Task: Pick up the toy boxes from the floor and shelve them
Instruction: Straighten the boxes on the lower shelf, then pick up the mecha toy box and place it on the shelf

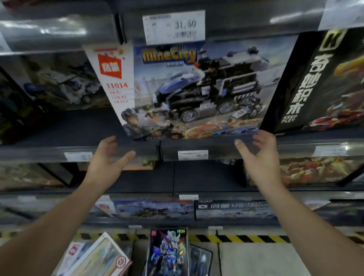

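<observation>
A MineCity box showing a black and blue truck stands upright on the middle shelf, facing me. My left hand hovers just below its lower left corner, fingers spread and relaxed, holding nothing. My right hand is at the lower right corner, fingers loosely extended by the shelf edge, not gripping the box. On the floor below lie a mecha robot box, a white and pink box to its left, and a dark box partly under the mecha box.
A black box with yellow lettering stands right of the MineCity box. Blurred boxes stand further left, with a gap of bare shelf between. Lower shelves hold more boxes. Yellow-black tape marks the floor by the shelf base.
</observation>
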